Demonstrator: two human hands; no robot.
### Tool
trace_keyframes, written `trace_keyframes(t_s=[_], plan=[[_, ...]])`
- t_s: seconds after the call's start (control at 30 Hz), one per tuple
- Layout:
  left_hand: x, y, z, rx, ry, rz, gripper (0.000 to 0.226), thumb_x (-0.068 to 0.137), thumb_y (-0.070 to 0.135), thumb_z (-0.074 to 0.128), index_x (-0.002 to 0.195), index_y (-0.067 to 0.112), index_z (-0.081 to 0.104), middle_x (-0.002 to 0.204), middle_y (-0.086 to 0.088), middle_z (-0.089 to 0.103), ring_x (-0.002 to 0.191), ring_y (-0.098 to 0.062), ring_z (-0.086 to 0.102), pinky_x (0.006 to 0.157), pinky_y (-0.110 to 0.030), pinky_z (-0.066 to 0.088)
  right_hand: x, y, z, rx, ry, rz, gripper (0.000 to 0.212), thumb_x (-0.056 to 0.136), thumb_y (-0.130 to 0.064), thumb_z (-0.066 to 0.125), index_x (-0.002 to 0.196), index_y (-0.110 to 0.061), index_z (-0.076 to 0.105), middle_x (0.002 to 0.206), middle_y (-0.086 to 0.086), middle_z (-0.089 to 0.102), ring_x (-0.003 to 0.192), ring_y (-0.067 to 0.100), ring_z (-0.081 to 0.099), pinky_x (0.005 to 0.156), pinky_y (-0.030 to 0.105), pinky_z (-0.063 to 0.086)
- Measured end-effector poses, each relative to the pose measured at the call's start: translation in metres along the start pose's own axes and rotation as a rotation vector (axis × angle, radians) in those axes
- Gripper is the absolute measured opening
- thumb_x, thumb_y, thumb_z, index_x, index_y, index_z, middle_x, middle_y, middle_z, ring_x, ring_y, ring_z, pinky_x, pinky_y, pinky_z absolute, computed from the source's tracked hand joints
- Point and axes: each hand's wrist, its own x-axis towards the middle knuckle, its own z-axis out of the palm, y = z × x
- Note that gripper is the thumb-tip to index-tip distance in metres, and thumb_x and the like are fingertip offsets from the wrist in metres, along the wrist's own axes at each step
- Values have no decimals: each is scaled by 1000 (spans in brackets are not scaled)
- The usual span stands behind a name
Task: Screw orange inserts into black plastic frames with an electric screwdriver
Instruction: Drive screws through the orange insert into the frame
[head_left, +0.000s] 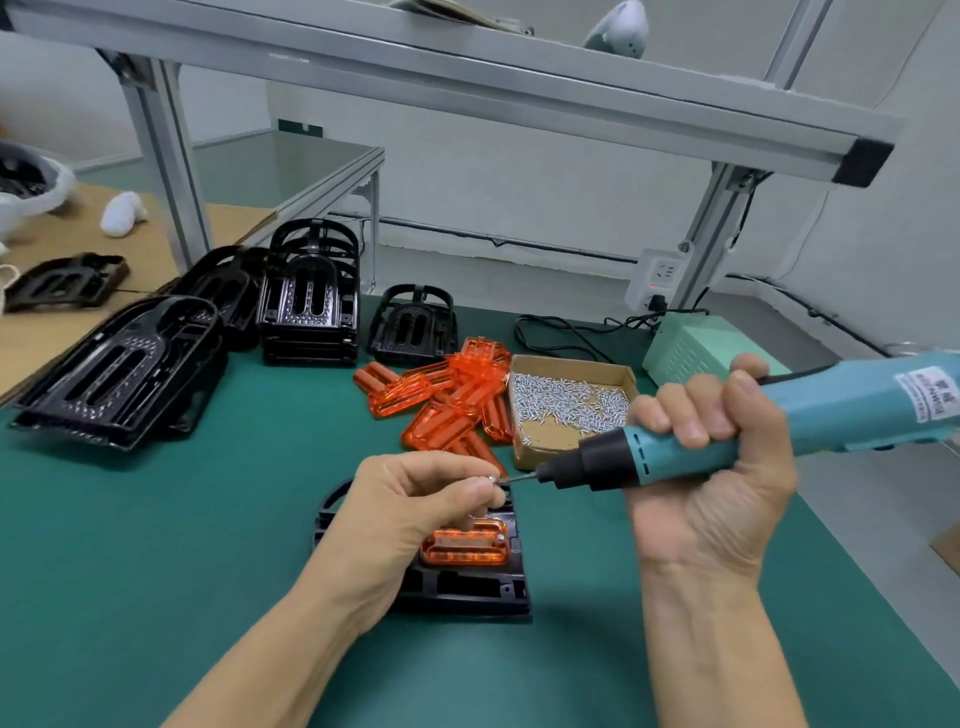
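Around your work, the green mat (156, 519) carries stacks of black frames (306, 306) along its far left side, one of them leaning in a slumped pile (119, 374) toward the left edge, and a single frame (413, 325) standing just behind a loose heap of orange inserts (447, 400) near the middle of the far side. Touching that heap on its right sits an open cardboard box of screws (569, 402), and behind the box a pale green power unit (691, 348) rests by the far right edge with black cables running to a wall socket (657, 278). The heap and the box lie directly beyond your hands. Near the front middle of the mat lies the black frame (467, 587) you are working on, with an orange insert (465, 545) seated in it; your left hand (415, 504) hovers over its left part and hides much of it. That hand's thumb and forefinger are pinched on a small screw (493, 480), the other fingers curled beneath. Your right hand (711, 467) is wrapped firmly round the teal electric screwdriver (753, 431), palm toward you, holding it nearly level above the mat, its bit pointing left and meeting the screw at your left fingertips.
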Motion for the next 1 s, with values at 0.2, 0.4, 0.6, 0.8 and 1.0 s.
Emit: trace_keyframes(t_s=[0.2,0.4,0.6,0.8,1.0], plan=[[-1,2,-9,7,-9,6,23,56,29,78,75,15,77,71,-8,72,60,-6,60,59,-17,49,0,3,14,-7,-45,13,17,84,-11,44,81,-24,55,48,-11,36,41,4,36,50,18,38],[-3,3,-9,-14,-10,-9,20,57,24,77,73,13,77,72,-9,73,64,-10,66,60,-18,51,-1,8,20,-31,-71,28,18,84,-10,45,80,-23,57,48,-11,36,41,4,36,50,19,39],[-5,4,-9,-15,-13,-3,22,56,26,77,74,13,77,73,-9,73,66,-12,67,61,-19,51,-3,11,20,-54,-71,32,18,82,-9,45,80,-23,56,49,-11,36,41,4,37,50,19,38],[-5,2,-9,-42,-10,12,22,55,28,77,73,16,78,70,-7,72,63,-10,66,59,-17,51,-5,11,19,-101,-74,20,16,82,-8,45,84,-22,53,49,-11,36,41,4,36,50,19,38],[-5,-4,-7,-43,15,49,23,58,32,77,76,18,78,72,-6,73,66,-9,66,62,-16,50,-7,18,21,-93,-57,-37,18,82,-8,44,81,-22,56,48,-10,36,40,5,35,48,20,37]])
